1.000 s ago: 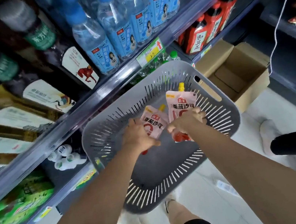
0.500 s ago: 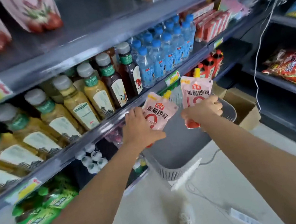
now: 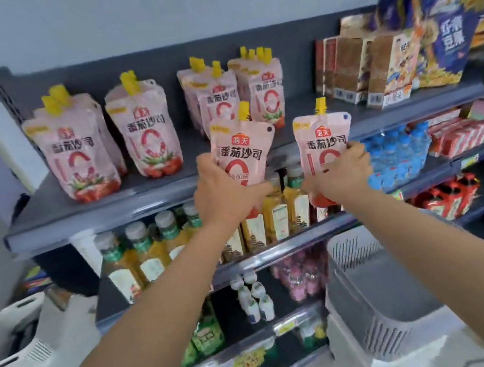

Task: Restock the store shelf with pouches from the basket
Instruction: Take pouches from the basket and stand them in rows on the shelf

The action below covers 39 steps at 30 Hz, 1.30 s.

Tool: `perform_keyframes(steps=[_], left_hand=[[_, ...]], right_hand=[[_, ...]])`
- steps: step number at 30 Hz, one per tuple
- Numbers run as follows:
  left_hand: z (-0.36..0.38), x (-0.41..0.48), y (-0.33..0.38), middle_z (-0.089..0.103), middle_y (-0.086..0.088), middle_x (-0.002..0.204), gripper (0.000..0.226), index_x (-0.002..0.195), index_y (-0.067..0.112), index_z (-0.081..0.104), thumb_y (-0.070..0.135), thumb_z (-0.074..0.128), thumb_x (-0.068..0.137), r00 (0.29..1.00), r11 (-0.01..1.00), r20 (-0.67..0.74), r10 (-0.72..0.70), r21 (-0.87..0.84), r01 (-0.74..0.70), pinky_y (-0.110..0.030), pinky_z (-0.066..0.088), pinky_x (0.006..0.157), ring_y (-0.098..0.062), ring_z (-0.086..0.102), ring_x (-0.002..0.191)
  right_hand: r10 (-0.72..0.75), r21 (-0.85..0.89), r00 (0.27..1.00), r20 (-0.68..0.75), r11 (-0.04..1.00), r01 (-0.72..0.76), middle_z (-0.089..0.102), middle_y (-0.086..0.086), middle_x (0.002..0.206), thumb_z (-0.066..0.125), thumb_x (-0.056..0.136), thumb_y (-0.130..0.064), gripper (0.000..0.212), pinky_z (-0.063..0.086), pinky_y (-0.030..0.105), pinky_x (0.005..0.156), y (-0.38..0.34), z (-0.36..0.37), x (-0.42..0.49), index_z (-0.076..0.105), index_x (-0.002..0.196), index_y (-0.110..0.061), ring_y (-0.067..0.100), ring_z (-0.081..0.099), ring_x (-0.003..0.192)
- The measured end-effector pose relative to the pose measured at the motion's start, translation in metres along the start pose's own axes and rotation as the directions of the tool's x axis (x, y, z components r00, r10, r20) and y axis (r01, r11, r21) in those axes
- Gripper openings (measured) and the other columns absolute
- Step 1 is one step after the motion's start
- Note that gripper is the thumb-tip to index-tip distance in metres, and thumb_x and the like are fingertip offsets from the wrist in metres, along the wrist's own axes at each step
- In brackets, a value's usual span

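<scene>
Standing in rows on the top shelf [image 3: 50, 209], up and to the left of the fingers, the stocked pouches [image 3: 80, 151] are being displayed upright. Nearer, the left pouch [image 3: 244, 151] is being gripped by the left hand [image 3: 225, 193], with fingers curled round its lower half and its yellow cap being tipped slightly rightward above them. Beside it, the right pouch [image 3: 323, 139] is being clasped low down by the right hand [image 3: 341, 171], with fingers wrapped over its right edge. Both pouches are being held in the air just short of the shelf lip, neither yet being set down. Below and to the right of the right-hand fingers, the grey basket [image 3: 381, 329] is being left unattended.

The pouches are being judged light, soft and liquid-filled. The film is likely being dented under any squeeze and may be slipping. A hold is therefore best being taken round the full lower body, not the spout, with the flat base being lowered first.
</scene>
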<state>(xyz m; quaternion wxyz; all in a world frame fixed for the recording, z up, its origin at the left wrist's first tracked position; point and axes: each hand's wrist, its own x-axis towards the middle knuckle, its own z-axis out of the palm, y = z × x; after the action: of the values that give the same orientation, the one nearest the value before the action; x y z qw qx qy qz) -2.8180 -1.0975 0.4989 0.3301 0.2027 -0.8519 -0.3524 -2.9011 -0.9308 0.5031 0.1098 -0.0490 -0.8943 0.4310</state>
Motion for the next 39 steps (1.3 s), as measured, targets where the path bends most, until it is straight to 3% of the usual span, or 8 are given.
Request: perform_keyframes(steps=[4, 9, 13, 16, 20, 28, 39], left_hand=[[-0.031, 0.034, 0.002, 0.055, 0.002, 0.108, 0.097, 0.113, 0.022, 0.029, 0.057, 0.08, 0.038, 0.989, 0.999, -0.148, 0.021, 0.036, -0.016, -0.038, 0.052, 0.074, -0.021, 0.058, 0.092], [-0.035, 0.074, 0.012, 0.049, 0.004, 0.1, 0.096, 0.107, 0.023, 0.027, 0.062, 0.08, 0.038, 0.958, 0.995, -0.274, 0.087, 0.071, -0.07, -0.028, 0.041, 0.062, -0.016, 0.053, 0.085], [-0.019, 0.101, 0.024, 0.05, 0.002, 0.103, 0.099, 0.109, 0.024, 0.024, 0.064, 0.081, 0.038, 0.937, 0.991, -0.328, 0.12, 0.09, -0.096, -0.032, 0.049, 0.064, -0.018, 0.055, 0.089], [0.001, 0.115, 0.03, 0.043, 0.005, 0.1, 0.102, 0.114, 0.015, 0.031, 0.06, 0.083, 0.038, 0.921, 0.992, -0.372, 0.117, 0.093, -0.088, -0.031, 0.047, 0.066, -0.02, 0.055, 0.091], [0.029, 0.13, 0.032, 0.051, 0.0, 0.108, 0.103, 0.116, 0.015, 0.029, 0.059, 0.084, 0.041, 0.927, 0.995, -0.367, 0.081, 0.079, -0.056, -0.035, 0.05, 0.071, -0.022, 0.057, 0.095], [0.068, 0.139, 0.024, 0.046, -0.002, 0.117, 0.107, 0.118, 0.016, 0.024, 0.06, 0.086, 0.042, 0.918, 0.994, -0.392, -0.057, 0.065, 0.089, -0.035, 0.047, 0.072, -0.024, 0.054, 0.105], [0.083, 0.144, 0.027, 0.045, -0.007, 0.125, 0.12, 0.126, 0.011, 0.023, 0.071, 0.081, 0.04, 0.916, 0.986, -0.391, -0.096, 0.085, 0.14, -0.041, 0.047, 0.076, -0.027, 0.05, 0.112]], right_hand=[[-0.098, 0.087, 0.995, -0.028, 0.991, 0.1, 0.03, 0.013, 0.139, 0.09, 0.051, -0.028, 0.11, 0.031, 0.043, 0.104, -0.049, 0.009, 0.008, 0.024, 0.137, -0.008, 0.03, 0.028, 0.131], [-0.181, 0.182, 0.981, -0.069, 0.964, 0.191, 0.029, 0.011, 0.137, 0.09, 0.05, -0.03, 0.113, 0.032, 0.049, 0.102, -0.09, 0.024, 0.038, 0.022, 0.138, -0.01, 0.03, 0.028, 0.129], [-0.226, 0.225, 0.971, -0.085, 0.945, 0.239, 0.027, 0.009, 0.139, 0.089, 0.049, -0.03, 0.116, 0.033, 0.053, 0.1, -0.112, 0.034, 0.066, 0.019, 0.14, -0.013, 0.029, 0.027, 0.129], [-0.252, 0.22, 0.962, -0.107, 0.937, 0.27, 0.027, 0.008, 0.139, 0.089, 0.048, -0.031, 0.117, 0.034, 0.052, 0.1, -0.121, 0.037, 0.087, 0.018, 0.14, -0.014, 0.028, 0.027, 0.129], [-0.304, 0.227, 0.945, -0.116, 0.919, 0.323, 0.026, 0.01, 0.14, 0.089, 0.05, -0.029, 0.117, 0.034, 0.053, 0.1, -0.123, 0.036, 0.113, 0.018, 0.141, -0.013, 0.028, 0.025, 0.131], [-0.331, 0.225, 0.94, -0.082, 0.913, 0.341, 0.025, 0.01, 0.14, 0.089, 0.052, -0.029, 0.116, 0.034, 0.052, 0.1, -0.115, 0.038, 0.149, 0.017, 0.142, -0.013, 0.029, 0.026, 0.131], [-0.384, 0.277, 0.922, -0.052, 0.881, 0.383, 0.026, 0.01, 0.137, 0.089, 0.048, -0.026, 0.118, 0.038, 0.051, 0.098, -0.105, 0.062, 0.164, 0.016, 0.14, -0.014, 0.029, 0.029, 0.126]])
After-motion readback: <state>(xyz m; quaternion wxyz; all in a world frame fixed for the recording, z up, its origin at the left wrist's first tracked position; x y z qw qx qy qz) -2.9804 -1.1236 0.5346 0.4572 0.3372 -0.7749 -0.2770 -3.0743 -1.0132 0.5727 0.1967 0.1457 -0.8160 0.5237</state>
